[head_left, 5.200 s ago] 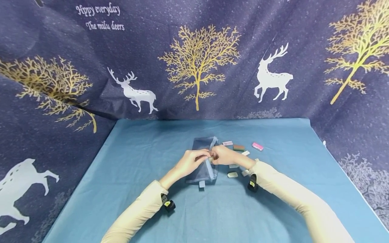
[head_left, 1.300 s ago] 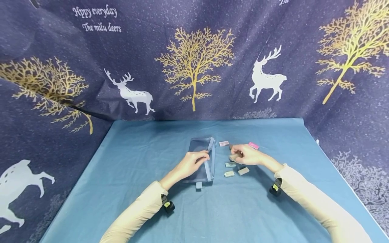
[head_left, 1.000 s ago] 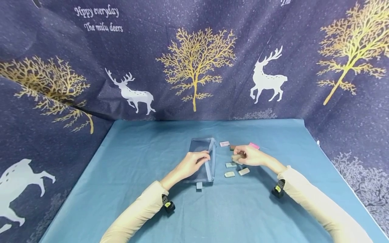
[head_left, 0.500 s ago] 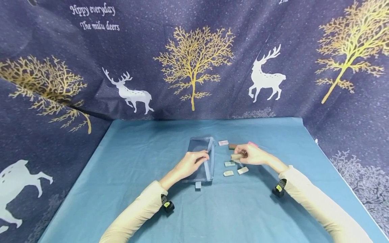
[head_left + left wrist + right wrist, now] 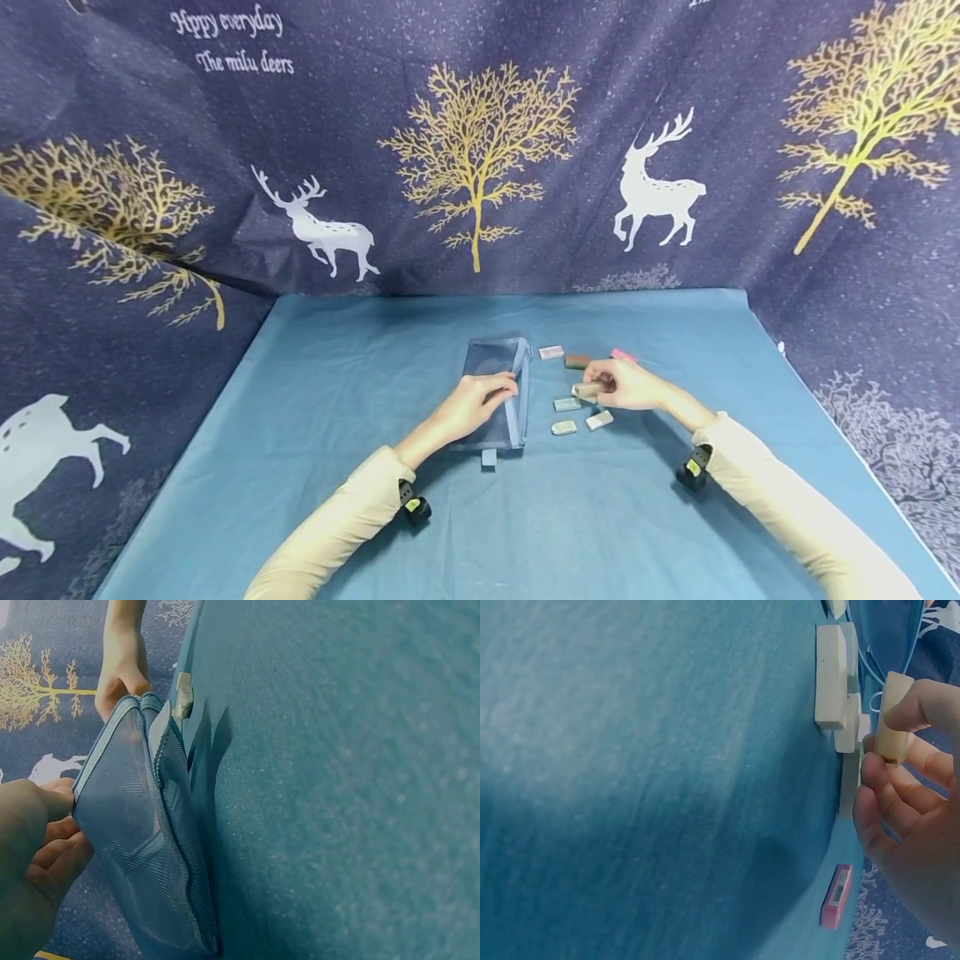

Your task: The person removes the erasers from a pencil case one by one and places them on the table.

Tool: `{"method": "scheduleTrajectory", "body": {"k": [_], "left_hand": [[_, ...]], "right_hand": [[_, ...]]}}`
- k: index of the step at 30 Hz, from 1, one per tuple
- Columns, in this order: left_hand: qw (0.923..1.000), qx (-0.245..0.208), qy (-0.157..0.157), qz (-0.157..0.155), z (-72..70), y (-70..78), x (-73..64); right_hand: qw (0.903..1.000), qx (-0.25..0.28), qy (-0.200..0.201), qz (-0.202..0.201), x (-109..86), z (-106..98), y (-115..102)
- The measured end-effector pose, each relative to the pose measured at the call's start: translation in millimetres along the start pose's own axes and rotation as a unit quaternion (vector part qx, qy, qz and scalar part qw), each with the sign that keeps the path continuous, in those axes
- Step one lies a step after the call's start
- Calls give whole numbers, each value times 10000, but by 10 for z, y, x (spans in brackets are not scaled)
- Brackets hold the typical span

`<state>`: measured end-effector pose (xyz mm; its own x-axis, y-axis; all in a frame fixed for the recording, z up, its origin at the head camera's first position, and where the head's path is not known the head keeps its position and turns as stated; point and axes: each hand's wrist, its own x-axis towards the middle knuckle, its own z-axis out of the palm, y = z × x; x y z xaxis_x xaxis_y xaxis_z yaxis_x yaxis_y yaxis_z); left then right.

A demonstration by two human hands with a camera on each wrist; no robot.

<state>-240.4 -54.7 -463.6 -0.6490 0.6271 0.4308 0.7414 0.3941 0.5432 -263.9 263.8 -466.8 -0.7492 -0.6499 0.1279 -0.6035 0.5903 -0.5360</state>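
Observation:
My left hand (image 5: 471, 402) pinches the edge of a blue mesh zip pouch (image 5: 124, 817) between thumb and fingers. The pouch lies in the middle of the table, its zipped opening parted on the right side. Over the blocks to the right of the pouch, my right hand (image 5: 626, 385) grips a beige block-shaped eraser (image 5: 893, 720) between thumb and fingers, raised off the cloth. Below and around that hand lie a teal eraser (image 5: 567, 404), a whitish eraser (image 5: 564, 427), an off-white eraser (image 5: 830, 677) and a brown and green eraser (image 5: 577, 362).
Behind these, a pale pink and white eraser (image 5: 551, 352) lies close to the pouch's far corner. A bright pink eraser (image 5: 836, 896) sits farther right. The blue tablecloth (image 5: 337, 533) meets a hanging dark cloth (image 5: 322, 125) with deer and trees.
My right hand was at the pouch's opening about five seconds ago; now it is right of it, holding the beige eraser. Lately it has shifted slightly right. My left hand stays on the pouch.

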Motion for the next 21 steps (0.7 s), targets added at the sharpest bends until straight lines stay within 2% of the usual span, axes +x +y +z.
{"method": "scheduleTrajectory", "body": {"k": [7, 13, 21], "left_hand": [[9999, 43, -83, -39, -8, 21, 19], [9999, 67, -124, -53, 15, 1, 20], [10000, 9, -35, -6, 25, -27, 16]], "right_hand": [[9997, -164, 67, 160, -46, -27, 10], [9996, -111, -65, 238, -98, -76, -11], [9990, -201, -136, 373, -116, -85, -9]]}}
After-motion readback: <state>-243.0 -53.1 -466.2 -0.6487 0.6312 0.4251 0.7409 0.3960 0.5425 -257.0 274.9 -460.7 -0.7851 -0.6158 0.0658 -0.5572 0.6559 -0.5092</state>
